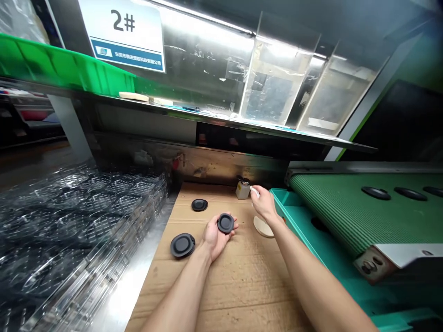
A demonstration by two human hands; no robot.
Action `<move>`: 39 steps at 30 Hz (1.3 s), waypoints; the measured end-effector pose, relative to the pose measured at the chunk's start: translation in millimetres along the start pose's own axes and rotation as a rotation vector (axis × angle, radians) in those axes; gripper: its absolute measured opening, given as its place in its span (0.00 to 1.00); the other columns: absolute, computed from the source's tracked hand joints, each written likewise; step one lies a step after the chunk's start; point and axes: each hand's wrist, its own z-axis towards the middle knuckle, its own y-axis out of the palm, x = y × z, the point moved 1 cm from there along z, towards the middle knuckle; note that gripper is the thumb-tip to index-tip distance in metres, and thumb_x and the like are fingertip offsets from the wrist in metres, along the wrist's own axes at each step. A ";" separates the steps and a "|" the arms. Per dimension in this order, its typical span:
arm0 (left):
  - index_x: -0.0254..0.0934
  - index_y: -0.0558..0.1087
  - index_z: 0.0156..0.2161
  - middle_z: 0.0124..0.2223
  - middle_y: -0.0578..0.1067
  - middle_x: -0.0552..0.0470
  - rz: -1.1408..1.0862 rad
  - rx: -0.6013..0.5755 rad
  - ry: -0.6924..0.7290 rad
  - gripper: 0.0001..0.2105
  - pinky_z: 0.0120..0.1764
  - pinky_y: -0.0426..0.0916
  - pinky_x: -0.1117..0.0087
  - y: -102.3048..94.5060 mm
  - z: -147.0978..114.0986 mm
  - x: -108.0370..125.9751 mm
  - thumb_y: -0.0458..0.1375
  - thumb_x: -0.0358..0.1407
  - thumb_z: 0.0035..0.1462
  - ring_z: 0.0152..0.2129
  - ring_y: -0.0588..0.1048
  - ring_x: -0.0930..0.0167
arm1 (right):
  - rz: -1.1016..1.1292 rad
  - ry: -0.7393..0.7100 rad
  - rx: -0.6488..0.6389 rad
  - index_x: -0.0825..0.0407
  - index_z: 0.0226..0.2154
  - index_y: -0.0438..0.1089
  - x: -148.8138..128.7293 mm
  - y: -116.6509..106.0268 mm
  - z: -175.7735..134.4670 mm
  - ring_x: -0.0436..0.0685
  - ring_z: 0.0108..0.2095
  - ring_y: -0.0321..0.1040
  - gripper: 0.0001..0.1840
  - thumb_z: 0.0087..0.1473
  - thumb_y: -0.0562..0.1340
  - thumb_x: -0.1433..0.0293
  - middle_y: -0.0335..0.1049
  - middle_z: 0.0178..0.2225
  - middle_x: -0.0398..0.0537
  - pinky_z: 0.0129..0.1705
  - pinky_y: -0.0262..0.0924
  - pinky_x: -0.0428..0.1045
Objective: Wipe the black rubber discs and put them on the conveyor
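Left hand (216, 237) cups round black rubber disc (225, 223), loose grip. Right hand (265, 203) pinches small white swab (255, 191) beside squat bottle (242, 189); bumping could tip it, wetting brown cardboard counter (238, 276).

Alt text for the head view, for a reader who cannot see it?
The left hand holds a black round disc over a cardboard sheet, while the right hand pinches a small white piece beside a small bottle.

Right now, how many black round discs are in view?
6: one in the left hand, disc; two on the cardboard; three on the green conveyor belt. More may lie hidden in the teal bin.
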 end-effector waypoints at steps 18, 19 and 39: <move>0.32 0.67 0.46 0.41 0.76 0.38 -0.038 0.036 0.000 0.14 0.24 0.63 0.71 -2.8 1.2 0.1 0.51 0.38 0.58 0.29 0.78 0.64 | -0.136 -0.021 -0.266 0.52 0.44 0.76 -1.0 10.6 82.8 0.57 0.42 0.71 0.17 0.53 0.58 0.71 0.75 0.41 0.53 0.42 0.60 0.45; 0.32 0.67 0.46 0.41 0.76 0.38 -0.038 0.032 0.001 0.14 0.24 0.63 0.71 -3.0 1.3 0.4 0.51 0.38 0.58 0.29 0.78 0.64 | -0.126 -0.023 -0.268 0.52 0.43 0.76 -2.2 8.2 84.2 0.56 0.41 0.71 0.17 0.53 0.58 0.71 0.76 0.40 0.53 0.41 0.60 0.45; 0.34 0.71 0.47 0.41 0.77 0.43 -0.032 -0.045 0.006 0.19 0.45 0.69 0.63 3.1 -2.0 -5.3 0.48 0.46 0.63 0.39 0.76 0.64 | 0.222 -0.282 -0.147 0.49 0.45 0.72 -65.3 30.6 -121.0 0.54 0.37 0.65 0.15 0.60 0.54 0.66 0.66 0.39 0.49 0.41 0.60 0.46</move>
